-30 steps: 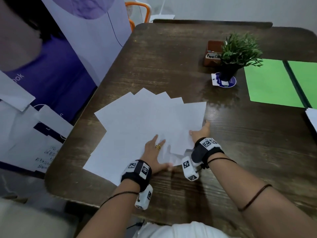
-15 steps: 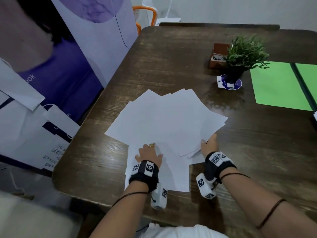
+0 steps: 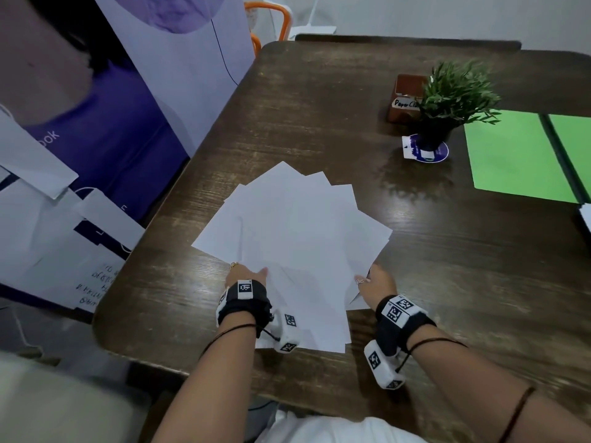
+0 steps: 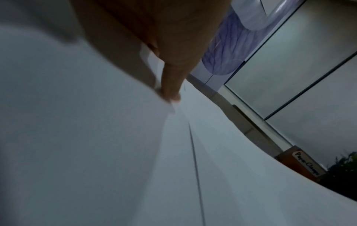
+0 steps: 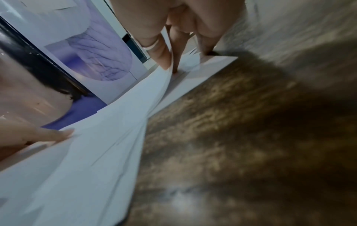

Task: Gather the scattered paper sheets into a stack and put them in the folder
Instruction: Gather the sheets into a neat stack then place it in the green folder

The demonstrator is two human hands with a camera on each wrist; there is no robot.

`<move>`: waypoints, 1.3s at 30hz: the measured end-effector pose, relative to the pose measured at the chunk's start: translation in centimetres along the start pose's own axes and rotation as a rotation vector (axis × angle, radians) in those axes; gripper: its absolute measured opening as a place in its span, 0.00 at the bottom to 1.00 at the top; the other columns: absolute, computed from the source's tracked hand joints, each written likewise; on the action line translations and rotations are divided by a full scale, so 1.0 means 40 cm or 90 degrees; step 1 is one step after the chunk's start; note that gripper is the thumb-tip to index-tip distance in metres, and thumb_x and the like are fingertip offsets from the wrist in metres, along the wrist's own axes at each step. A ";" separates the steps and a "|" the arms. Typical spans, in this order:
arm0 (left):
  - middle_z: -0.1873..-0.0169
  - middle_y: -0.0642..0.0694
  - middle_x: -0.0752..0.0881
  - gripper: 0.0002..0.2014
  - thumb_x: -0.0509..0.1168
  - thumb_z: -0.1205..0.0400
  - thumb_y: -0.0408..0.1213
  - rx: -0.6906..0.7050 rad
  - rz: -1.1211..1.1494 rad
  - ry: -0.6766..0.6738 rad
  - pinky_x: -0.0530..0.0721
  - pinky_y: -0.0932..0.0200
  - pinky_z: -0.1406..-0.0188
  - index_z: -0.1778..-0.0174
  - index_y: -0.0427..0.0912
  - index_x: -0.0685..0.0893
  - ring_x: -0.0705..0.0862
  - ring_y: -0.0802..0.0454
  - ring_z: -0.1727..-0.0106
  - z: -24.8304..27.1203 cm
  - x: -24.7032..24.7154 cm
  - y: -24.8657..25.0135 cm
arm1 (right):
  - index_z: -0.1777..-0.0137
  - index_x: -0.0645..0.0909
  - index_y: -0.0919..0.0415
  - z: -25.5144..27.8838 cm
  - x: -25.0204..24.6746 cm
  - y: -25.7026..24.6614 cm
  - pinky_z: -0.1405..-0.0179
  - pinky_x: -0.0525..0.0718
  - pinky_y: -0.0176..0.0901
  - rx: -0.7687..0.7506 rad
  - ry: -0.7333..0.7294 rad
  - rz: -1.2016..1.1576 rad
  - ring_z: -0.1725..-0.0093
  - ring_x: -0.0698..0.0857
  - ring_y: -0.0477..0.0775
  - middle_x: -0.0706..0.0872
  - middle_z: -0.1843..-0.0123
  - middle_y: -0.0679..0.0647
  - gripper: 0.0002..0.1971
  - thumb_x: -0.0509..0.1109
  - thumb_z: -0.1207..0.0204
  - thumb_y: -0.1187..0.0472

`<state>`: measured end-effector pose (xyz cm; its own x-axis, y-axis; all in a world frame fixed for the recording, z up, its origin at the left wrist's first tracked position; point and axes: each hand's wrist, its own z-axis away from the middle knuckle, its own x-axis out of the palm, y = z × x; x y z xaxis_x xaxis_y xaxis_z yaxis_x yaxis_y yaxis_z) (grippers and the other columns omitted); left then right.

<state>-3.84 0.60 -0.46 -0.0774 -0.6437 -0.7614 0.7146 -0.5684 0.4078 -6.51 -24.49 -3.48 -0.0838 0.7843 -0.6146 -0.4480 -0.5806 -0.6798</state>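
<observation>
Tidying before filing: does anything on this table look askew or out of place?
Yes. The paper sheets are fanned at differing angles, corners splayed, not squared into a stack. The left hand and right hand hold their near edges. The green folder lies open without them.

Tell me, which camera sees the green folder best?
The head view: the green folder lies open at the right of the table, partly cut off by the frame. Neither wrist view shows it.

The paper sheets (image 3: 297, 238) under my fingers (image 4: 172, 79) are thin, smooth, matt white paper. The bench (image 3: 319, 116) is dark wood, its rough grain showing, with a faint sheen. The folder (image 3: 511, 155) looks matt and smooth. My wrist straps (image 3: 246, 302) are black cloth.
</observation>
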 end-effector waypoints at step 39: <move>0.55 0.43 0.85 0.24 0.71 0.23 0.48 0.640 0.464 0.045 0.74 0.83 0.63 0.43 0.28 0.83 0.82 0.49 0.56 0.403 0.084 0.470 | 0.50 0.80 0.72 0.059 -0.593 -0.063 0.49 0.84 0.47 -0.210 0.265 -0.366 0.56 0.88 0.43 0.88 0.53 0.58 0.15 0.76 0.28 0.61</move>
<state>-1.89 -20.52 12.79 0.1730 -0.9628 -0.2078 -0.2768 -0.2500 0.9279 -5.49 -41.14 13.75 0.4510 0.8730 -0.1856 -0.0271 -0.1944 -0.9805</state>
